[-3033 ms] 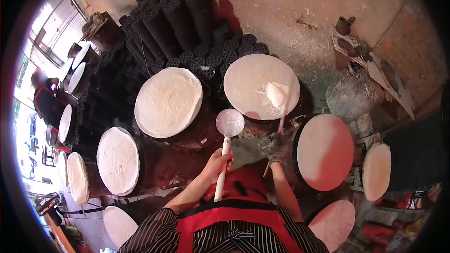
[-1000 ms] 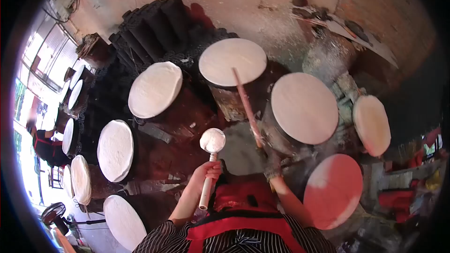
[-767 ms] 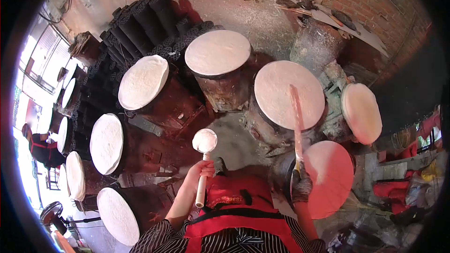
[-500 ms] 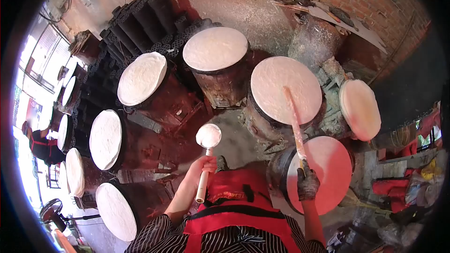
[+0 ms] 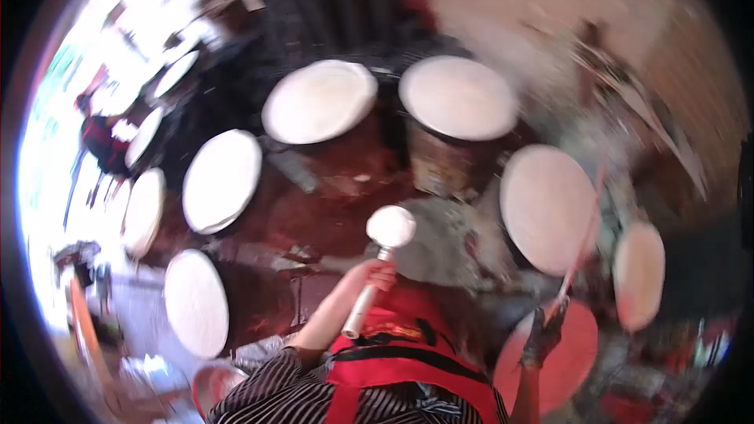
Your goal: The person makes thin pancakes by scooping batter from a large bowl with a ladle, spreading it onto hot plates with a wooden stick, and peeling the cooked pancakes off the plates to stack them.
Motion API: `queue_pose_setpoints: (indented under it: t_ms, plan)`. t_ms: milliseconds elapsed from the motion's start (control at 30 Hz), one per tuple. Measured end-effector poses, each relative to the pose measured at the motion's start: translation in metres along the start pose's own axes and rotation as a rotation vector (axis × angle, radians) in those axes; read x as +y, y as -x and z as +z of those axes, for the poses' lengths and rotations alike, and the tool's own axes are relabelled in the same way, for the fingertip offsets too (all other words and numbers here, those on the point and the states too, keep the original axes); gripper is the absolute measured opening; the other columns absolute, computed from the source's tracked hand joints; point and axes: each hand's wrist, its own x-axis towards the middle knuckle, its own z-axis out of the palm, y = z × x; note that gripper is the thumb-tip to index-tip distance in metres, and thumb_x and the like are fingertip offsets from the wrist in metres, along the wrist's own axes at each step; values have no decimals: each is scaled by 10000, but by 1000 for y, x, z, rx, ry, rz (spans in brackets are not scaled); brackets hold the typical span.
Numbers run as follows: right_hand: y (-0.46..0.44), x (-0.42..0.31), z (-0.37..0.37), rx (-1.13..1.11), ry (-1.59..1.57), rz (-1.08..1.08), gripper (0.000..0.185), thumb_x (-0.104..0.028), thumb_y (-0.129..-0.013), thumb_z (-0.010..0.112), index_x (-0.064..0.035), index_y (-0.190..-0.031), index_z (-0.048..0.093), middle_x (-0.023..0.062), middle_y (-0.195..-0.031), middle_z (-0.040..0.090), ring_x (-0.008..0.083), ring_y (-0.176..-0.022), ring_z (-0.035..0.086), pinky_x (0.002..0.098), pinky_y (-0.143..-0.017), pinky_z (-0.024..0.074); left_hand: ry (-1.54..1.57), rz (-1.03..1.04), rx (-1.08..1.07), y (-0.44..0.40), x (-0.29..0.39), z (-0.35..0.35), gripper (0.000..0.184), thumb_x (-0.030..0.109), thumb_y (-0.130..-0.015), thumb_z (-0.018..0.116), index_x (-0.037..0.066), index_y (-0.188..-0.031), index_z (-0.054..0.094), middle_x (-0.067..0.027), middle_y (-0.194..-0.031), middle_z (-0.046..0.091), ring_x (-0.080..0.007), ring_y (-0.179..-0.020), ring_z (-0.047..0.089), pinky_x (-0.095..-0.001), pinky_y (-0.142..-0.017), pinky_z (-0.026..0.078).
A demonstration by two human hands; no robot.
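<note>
With curled fingers (image 5: 386, 275), clasps a ladle (image 5: 362, 312) in the left hand (image 5: 375, 274), a stick (image 5: 583, 246) in the gloved right hand (image 5: 543, 337) over a reddish disc (image 5: 576, 361).

Stick (image 5: 583, 243) blurred (far end indistinct); black stack (image 5: 342, 4) smeared, distant person (image 5: 104, 145) likewise.

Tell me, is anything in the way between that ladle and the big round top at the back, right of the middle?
Nothing visible blocks it. Between the ladle and that round top I see only floor and the drum under it. The stick in the right hand is off to the right.
</note>
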Motion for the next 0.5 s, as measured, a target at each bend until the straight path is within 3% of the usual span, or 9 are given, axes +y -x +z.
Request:
queue_pose_setpoints:
  t_ms: [100, 167, 200, 300, 333, 433, 467, 500]
  plan:
    - [-14, 46, 99, -279, -302, -56, 477, -157, -815, 603, 50, -1208, 429, 143, -1185, 512, 200, -1059, 500, 300, -915, 376, 18, 122, 6, 32, 28, -10, 140, 78, -876, 417, 65, -742, 375, 36, -593, 356, -20, -431, 302, -148, -346, 263]
    - [-29, -19, 159, -569, -198, -49, 454, -199, -810, 618, 86, -1127, 459, 116, -1032, 551, 198, -934, 510, 308, -853, 400, -22, 317, 42, 49, 50, -13, 132, 75, -872, 425, 65, -748, 381, 32, -595, 365, -28, -429, 305, -156, -344, 259]
    - [-34, -23, 200, -576, -37, -265, 457, -263, -801, 626, 77, -1071, 483, 111, -898, 550, 209, -824, 509, 323, -783, 420, -83, 416, 43, 60, 64, -17, 123, 70, -869, 428, 62, -756, 382, 29, -599, 368, -30, -431, 308, -159, -343, 258]
    - [-20, -202, 251, -845, 174, -346, 369, -346, -862, 491, -21, -1029, 541, 233, -828, 571, 386, -746, 547, 410, -653, 433, -176, 716, 107, 99, 101, -17, 98, 58, -863, 439, 55, -780, 387, 18, -610, 377, -37, -437, 316, -165, -342, 253]
    - [-21, -208, 306, -833, 48, -482, 387, -347, -842, 516, -31, -1065, 529, 232, -875, 575, 398, -823, 553, 409, -698, 433, -150, 815, 156, 115, 111, -7, 90, 53, -861, 442, 53, -789, 389, 14, -615, 381, -39, -440, 318, -166, -342, 250]
    - [-6, -334, 387, -1179, 6, -589, 315, -282, -819, 510, -38, -1015, 542, 223, -944, 572, 404, -913, 534, 426, -747, 429, -101, 1002, 186, 152, 143, -12, 75, 58, -861, 465, 66, -828, 398, 8, -632, 390, -37, -459, 327, -158, -352, 241]
    - [4, -341, 445, -1100, 56, -757, 314, -337, -843, 479, -45, -945, 532, 237, -878, 567, 423, -868, 523, 451, -720, 430, -103, 1073, 212, 165, 150, -11, 75, 64, -866, 465, 71, -832, 398, 11, -631, 385, -35, -463, 326, -156, -356, 242]
    - [14, -369, 477, -1104, 100, -791, 328, -340, -832, 491, -56, -994, 525, 229, -890, 577, 403, -895, 534, 455, -729, 436, -101, 1135, 245, 177, 154, -9, 75, 70, -871, 464, 77, -835, 399, 14, -631, 381, -33, -467, 324, -154, -360, 242]
